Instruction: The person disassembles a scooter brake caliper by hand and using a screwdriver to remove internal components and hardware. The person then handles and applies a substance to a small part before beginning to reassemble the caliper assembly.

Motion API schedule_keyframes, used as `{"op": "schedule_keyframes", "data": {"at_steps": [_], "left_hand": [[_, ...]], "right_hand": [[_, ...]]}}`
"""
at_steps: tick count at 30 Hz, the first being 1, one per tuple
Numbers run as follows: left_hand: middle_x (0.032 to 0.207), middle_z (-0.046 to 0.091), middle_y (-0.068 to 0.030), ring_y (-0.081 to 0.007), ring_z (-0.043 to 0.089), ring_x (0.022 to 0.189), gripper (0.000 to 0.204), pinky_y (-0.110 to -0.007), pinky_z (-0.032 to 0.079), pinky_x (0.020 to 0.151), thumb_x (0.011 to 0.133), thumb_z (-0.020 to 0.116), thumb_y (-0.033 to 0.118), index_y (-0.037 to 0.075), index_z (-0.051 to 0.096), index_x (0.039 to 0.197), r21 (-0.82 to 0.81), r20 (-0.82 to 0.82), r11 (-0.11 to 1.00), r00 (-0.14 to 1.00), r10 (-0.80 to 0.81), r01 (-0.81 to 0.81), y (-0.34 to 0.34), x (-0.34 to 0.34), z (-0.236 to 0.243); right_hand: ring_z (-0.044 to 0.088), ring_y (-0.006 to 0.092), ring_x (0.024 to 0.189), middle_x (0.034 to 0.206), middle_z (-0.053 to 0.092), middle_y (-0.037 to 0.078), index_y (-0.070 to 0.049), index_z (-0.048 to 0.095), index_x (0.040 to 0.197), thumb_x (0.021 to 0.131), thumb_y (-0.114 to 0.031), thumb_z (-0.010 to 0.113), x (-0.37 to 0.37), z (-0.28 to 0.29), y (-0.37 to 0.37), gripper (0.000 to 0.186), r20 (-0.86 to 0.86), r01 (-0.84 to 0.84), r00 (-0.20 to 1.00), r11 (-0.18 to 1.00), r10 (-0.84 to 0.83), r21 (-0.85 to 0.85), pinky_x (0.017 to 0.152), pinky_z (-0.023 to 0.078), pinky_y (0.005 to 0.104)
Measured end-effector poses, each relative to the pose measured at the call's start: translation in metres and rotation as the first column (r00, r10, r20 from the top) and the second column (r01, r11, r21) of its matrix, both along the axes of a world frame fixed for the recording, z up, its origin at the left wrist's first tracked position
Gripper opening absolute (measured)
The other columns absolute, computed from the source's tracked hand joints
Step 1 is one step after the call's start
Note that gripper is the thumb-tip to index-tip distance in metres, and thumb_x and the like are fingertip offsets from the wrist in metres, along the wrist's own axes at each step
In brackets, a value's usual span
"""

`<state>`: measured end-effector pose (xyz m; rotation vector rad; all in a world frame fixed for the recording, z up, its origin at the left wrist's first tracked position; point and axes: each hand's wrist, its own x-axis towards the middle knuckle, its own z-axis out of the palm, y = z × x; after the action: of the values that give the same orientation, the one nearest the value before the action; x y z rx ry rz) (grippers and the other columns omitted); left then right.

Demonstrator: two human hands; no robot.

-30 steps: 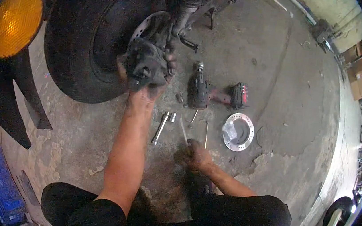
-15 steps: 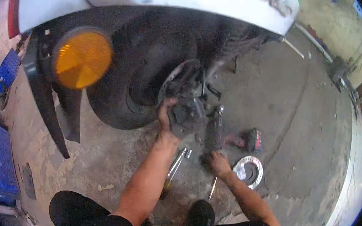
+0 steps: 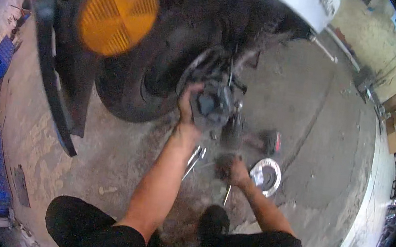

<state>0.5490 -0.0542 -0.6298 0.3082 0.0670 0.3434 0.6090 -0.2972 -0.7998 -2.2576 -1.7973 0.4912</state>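
Dark, blocky part in grasp of left hand, beside black tyre; right hand, blurred, low near power tool, grip impossible to tell; silvery ring on concrete floor, just beside right wrist.

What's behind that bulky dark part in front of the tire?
Past the dark part, a blurred disc edge and the black tire show. Whatever lies directly behind the part is covered.

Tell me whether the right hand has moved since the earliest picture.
Yes, forward: the right hand was clearly lower in the picture than the metal ring; now it is roughly level with the ring, to its left.
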Motion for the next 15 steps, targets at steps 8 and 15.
{"op": "schedule_keyframes", "data": {"at_steps": [8, 15], "left_hand": [[0.096, 0.064, -0.0143, -0.0293, 0.062, 0.084, 0.052, -0.044, 0.051, 0.077, 0.076, 0.049, 0.040, 0.001, 0.059, 0.108, 0.031, 0.042, 0.998, 0.998, -0.053, 0.051, 0.006, 0.015, -0.006], [0.094, 0.065, -0.0116, -0.0235, 0.063, 0.083, 0.042, -0.037, 0.052, 0.076, 0.075, 0.056, 0.029, 0.001, 0.060, 0.106, 0.081, 0.079, 0.997, 0.997, -0.017, 0.010, 0.010, 0.010, -0.006]], "right_hand": [[0.042, 0.0347, 0.114, 0.119, 0.051, 0.015, -0.007, 0.059, 0.109, 0.078, -0.022, 0.057, -0.028, -0.038, 0.034, 0.034, 0.153, -0.040, 0.988, 0.991, 0.020, 0.128, 0.087, 0.041, 0.0466], [0.056, 0.0340, 0.100, 0.109, 0.057, 0.021, -0.007, 0.057, 0.116, 0.080, -0.003, 0.057, -0.030, 0.047, 0.017, 0.036, -0.362, 0.278, 0.894, 0.960, -0.265, -0.018, 0.085, 0.044, 0.0410]]}}
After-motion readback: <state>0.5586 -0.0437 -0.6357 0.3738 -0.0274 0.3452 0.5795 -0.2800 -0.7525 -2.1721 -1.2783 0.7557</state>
